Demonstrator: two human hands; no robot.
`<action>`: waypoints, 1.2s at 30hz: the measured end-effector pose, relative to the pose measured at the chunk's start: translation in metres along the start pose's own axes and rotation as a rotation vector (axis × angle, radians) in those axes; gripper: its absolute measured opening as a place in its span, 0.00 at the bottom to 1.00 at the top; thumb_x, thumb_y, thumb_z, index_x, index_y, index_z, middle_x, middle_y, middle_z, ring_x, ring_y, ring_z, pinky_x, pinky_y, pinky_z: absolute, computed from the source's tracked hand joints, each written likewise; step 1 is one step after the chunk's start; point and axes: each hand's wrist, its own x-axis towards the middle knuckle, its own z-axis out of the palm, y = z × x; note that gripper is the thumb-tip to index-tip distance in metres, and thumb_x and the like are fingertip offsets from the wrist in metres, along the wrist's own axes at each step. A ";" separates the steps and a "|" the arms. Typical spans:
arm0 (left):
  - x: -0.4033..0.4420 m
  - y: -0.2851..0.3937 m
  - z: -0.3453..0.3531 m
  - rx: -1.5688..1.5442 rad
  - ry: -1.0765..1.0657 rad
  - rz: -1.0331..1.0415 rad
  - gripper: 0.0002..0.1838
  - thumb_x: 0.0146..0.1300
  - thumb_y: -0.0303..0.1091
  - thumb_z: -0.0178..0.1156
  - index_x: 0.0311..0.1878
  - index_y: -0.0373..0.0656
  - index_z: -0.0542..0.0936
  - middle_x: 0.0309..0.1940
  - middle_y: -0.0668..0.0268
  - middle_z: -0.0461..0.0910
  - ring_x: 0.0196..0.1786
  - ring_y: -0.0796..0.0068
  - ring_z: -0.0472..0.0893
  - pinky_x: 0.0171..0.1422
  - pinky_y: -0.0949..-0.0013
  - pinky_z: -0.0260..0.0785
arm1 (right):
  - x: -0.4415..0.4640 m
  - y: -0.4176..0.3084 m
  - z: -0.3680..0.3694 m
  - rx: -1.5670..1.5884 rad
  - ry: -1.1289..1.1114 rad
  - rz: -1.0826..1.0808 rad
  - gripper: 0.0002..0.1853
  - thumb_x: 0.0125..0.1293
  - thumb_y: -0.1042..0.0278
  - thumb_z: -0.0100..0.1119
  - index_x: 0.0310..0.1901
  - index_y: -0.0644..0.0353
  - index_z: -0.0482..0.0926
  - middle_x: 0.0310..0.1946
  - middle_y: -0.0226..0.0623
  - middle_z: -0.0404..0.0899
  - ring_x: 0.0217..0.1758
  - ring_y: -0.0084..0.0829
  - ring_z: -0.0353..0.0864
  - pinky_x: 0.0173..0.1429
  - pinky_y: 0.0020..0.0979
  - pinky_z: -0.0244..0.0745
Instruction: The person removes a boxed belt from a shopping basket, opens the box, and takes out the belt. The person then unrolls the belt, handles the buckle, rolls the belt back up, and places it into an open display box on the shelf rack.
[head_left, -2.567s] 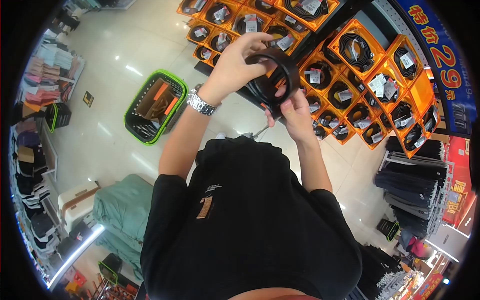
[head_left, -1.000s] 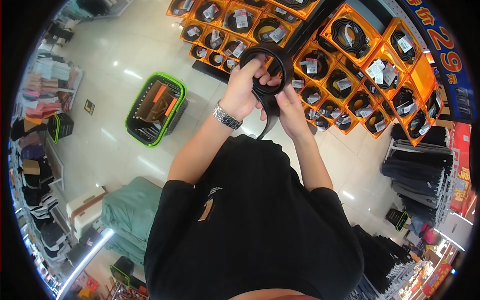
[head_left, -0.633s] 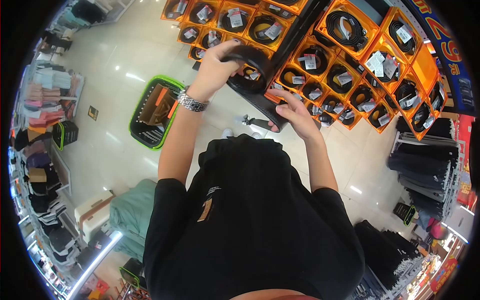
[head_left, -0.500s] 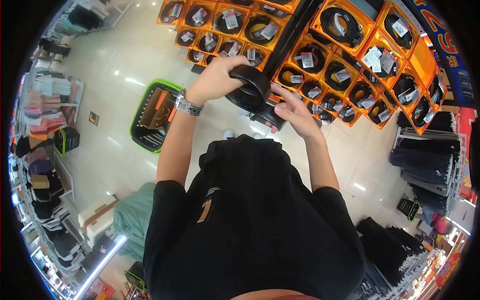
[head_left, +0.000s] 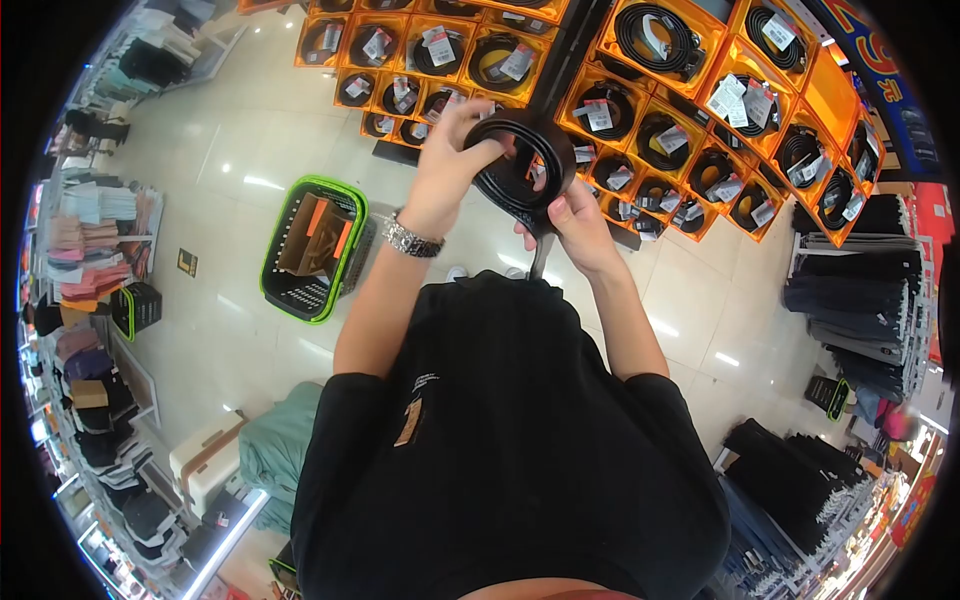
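Observation:
A black belt (head_left: 557, 160) is coiled in a loose ring between my hands, in front of the display of orange boxes. My left hand (head_left: 462, 155), above a silver watch (head_left: 412, 238), is closed on the left side of the coil, with thumb and fingers at its rim. At the lower right of the coil, my right hand (head_left: 578, 225) grips the belt, its thumb on the near side. The belt's free end hangs below the coil toward my black shirt (head_left: 510, 430). Part of my right hand's fingers is hidden behind the belt.
Orange boxes (head_left: 705, 120) with coiled, tagged belts fill the rack ahead. On the floor at left sits a black and green basket (head_left: 350, 262) holding a brown item (head_left: 318, 238). Clothes racks (head_left: 865, 285) stand at right; a green cloth (head_left: 285, 445) and a pale case (head_left: 205, 462) lie lower left.
The belt has been wound closer, its stretched section now drawn into the ring. My hands have come nearer each other, and the view has shifted, moving the rack leftward.

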 end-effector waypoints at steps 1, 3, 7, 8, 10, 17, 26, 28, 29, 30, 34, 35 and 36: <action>-0.003 -0.008 0.003 0.000 -0.006 -0.004 0.17 0.59 0.23 0.58 0.52 0.35 0.71 0.39 0.63 0.80 0.43 0.70 0.80 0.51 0.70 0.72 | 0.000 0.003 0.001 0.011 0.044 -0.050 0.29 0.63 0.40 0.56 0.52 0.59 0.67 0.40 0.39 0.75 0.35 0.31 0.82 0.32 0.28 0.78; -0.009 -0.026 0.007 -0.703 -0.051 -0.385 0.08 0.63 0.28 0.57 0.45 0.40 0.75 0.34 0.67 0.78 0.38 0.73 0.79 0.47 0.69 0.72 | 0.000 0.004 0.003 0.011 0.068 -0.077 0.28 0.65 0.42 0.55 0.53 0.59 0.67 0.42 0.41 0.75 0.37 0.32 0.82 0.33 0.30 0.79; -0.003 -0.038 0.010 -0.660 -0.018 -0.337 0.04 0.64 0.32 0.58 0.36 0.44 0.74 0.21 0.75 0.65 0.26 0.80 0.68 0.37 0.70 0.67 | -0.003 0.015 -0.001 0.077 0.117 0.037 0.27 0.67 0.49 0.57 0.57 0.61 0.64 0.44 0.41 0.75 0.37 0.33 0.82 0.33 0.30 0.79; -0.001 -0.036 0.012 -0.645 -0.015 -0.333 0.04 0.63 0.32 0.59 0.36 0.43 0.75 0.19 0.76 0.62 0.24 0.82 0.65 0.36 0.71 0.66 | -0.005 0.015 0.001 0.026 0.116 0.022 0.29 0.66 0.49 0.57 0.59 0.61 0.63 0.44 0.41 0.75 0.38 0.32 0.82 0.33 0.30 0.79; 0.000 -0.029 0.015 -0.572 -0.024 -0.302 0.04 0.63 0.31 0.59 0.36 0.42 0.75 0.19 0.76 0.63 0.24 0.82 0.66 0.35 0.71 0.66 | -0.005 0.014 -0.001 -0.025 0.116 0.006 0.31 0.66 0.50 0.58 0.61 0.62 0.61 0.44 0.41 0.75 0.38 0.32 0.82 0.33 0.30 0.80; 0.017 0.013 -0.005 -0.039 -0.099 -0.067 0.09 0.61 0.25 0.57 0.44 0.34 0.78 0.27 0.69 0.77 0.24 0.84 0.69 0.36 0.75 0.69 | -0.017 0.000 -0.028 -0.066 -0.040 0.208 0.30 0.64 0.57 0.58 0.62 0.65 0.63 0.32 0.44 0.81 0.28 0.29 0.82 0.32 0.28 0.81; 0.024 0.017 -0.010 0.689 -0.425 0.106 0.13 0.53 0.25 0.63 0.44 0.38 0.80 0.34 0.63 0.82 0.37 0.78 0.79 0.44 0.73 0.71 | -0.009 -0.014 -0.012 -0.051 -0.003 0.138 0.30 0.69 0.49 0.53 0.62 0.62 0.63 0.40 0.39 0.77 0.32 0.30 0.83 0.29 0.26 0.79; 0.024 0.016 -0.007 0.608 -0.414 0.128 0.17 0.53 0.25 0.63 0.49 0.37 0.78 0.37 0.63 0.83 0.39 0.78 0.80 0.46 0.74 0.71 | -0.008 -0.012 -0.011 -0.077 0.014 0.087 0.29 0.68 0.42 0.49 0.55 0.61 0.66 0.36 0.41 0.78 0.28 0.29 0.82 0.24 0.25 0.77; 0.022 0.012 -0.003 0.606 -0.409 0.125 0.17 0.53 0.25 0.63 0.49 0.37 0.78 0.37 0.63 0.83 0.39 0.78 0.80 0.46 0.74 0.71 | -0.008 -0.011 -0.009 -0.077 0.011 0.091 0.29 0.68 0.42 0.49 0.55 0.61 0.66 0.36 0.41 0.78 0.28 0.29 0.82 0.24 0.25 0.77; 0.018 0.005 0.004 0.486 -0.240 0.128 0.19 0.54 0.24 0.64 0.51 0.35 0.77 0.38 0.63 0.83 0.40 0.78 0.80 0.48 0.74 0.71 | -0.008 -0.009 -0.008 -0.077 0.049 0.053 0.27 0.68 0.41 0.48 0.53 0.60 0.66 0.36 0.41 0.78 0.27 0.29 0.81 0.23 0.25 0.76; -0.003 -0.024 0.017 -0.249 -0.133 -0.209 0.15 0.61 0.31 0.63 0.50 0.40 0.76 0.40 0.64 0.82 0.41 0.76 0.81 0.47 0.74 0.72 | -0.004 -0.003 -0.005 -0.042 0.128 -0.048 0.26 0.68 0.41 0.47 0.52 0.59 0.66 0.39 0.42 0.77 0.30 0.30 0.81 0.26 0.27 0.77; -0.010 -0.027 0.023 -0.473 -0.115 -0.325 0.13 0.63 0.33 0.61 0.49 0.41 0.76 0.39 0.64 0.82 0.40 0.76 0.81 0.45 0.74 0.73 | -0.004 -0.002 -0.004 -0.028 0.162 -0.096 0.26 0.69 0.41 0.46 0.52 0.59 0.66 0.41 0.42 0.77 0.31 0.31 0.81 0.27 0.27 0.77; -0.011 -0.032 0.022 -0.475 -0.114 -0.329 0.13 0.63 0.33 0.61 0.49 0.41 0.76 0.39 0.64 0.82 0.40 0.76 0.81 0.45 0.74 0.73 | -0.004 0.000 -0.006 -0.022 0.129 -0.098 0.26 0.69 0.42 0.46 0.53 0.59 0.65 0.44 0.42 0.76 0.34 0.31 0.81 0.28 0.28 0.77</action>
